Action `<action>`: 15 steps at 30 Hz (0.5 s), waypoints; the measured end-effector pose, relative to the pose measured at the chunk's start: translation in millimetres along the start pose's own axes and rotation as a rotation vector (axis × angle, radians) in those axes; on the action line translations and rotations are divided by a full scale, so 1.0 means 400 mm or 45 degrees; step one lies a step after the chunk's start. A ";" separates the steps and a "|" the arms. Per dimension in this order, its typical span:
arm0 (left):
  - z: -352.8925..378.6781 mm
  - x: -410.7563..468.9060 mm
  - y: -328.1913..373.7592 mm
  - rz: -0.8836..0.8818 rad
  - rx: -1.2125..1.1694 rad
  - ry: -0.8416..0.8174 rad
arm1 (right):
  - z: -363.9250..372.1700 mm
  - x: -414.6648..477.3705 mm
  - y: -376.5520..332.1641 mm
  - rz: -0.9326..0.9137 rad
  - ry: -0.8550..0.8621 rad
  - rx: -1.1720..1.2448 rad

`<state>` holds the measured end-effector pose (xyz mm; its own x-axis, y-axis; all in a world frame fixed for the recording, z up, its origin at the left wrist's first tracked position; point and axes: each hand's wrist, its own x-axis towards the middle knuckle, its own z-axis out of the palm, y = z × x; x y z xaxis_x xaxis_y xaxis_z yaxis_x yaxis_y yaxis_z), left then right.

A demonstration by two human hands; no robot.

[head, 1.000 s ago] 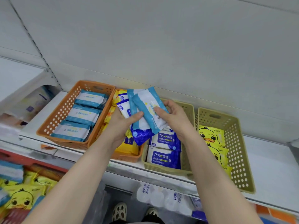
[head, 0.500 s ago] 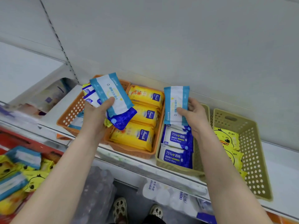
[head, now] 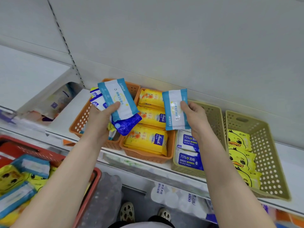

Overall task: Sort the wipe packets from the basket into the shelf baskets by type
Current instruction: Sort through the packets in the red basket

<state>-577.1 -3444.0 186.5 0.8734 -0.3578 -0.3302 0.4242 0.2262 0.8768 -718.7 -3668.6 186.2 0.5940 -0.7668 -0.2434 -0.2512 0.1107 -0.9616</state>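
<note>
My left hand [head: 100, 117] grips a bundle of wipe packets [head: 117, 100] over the left orange basket [head: 82, 119]: a light blue and white one on top, dark blue ones beneath. My right hand [head: 195, 116] pinches a single light blue and white packet [head: 174, 110] above the gap between the second orange basket [head: 148, 156], filled with yellow packets [head: 146, 140], and the first olive basket [head: 212, 116], which holds blue alcohol wipes [head: 189, 159]. The right olive basket [head: 269, 162] holds yellow duck packets [head: 241, 155]. The red source basket [head: 92, 186] sits at lower left.
The shelf baskets stand in a row on a white shelf [head: 287, 163] against a grey back panel. Mixed packets [head: 19, 181] lie in the red basket. Bottled water packs [head: 105, 199] and white rolls [head: 174, 195] sit on the lower level. My shoes show at the bottom.
My right hand has pulled one light blue packet away from the bundle and now holds it to the right, turned more sideways. My left hand with the bundle has shifted left over the left orange basket.
</note>
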 end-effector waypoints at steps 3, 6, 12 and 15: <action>-0.001 0.002 -0.004 -0.020 0.011 -0.005 | 0.003 -0.006 -0.004 0.050 -0.043 0.054; -0.004 -0.006 -0.006 -0.019 0.023 -0.007 | 0.012 -0.009 -0.013 0.077 -0.083 0.156; -0.022 -0.042 -0.012 -0.008 -0.028 0.058 | 0.044 -0.014 -0.011 0.063 -0.149 0.238; -0.044 -0.063 -0.005 0.036 -0.059 0.110 | 0.062 -0.009 -0.010 0.036 -0.190 0.263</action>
<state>-595.6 -3419.5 186.7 0.9019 -0.2715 -0.3360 0.4077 0.2778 0.8698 -700.8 -3650.8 187.8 0.6990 -0.6613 -0.2722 -0.1174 0.2693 -0.9559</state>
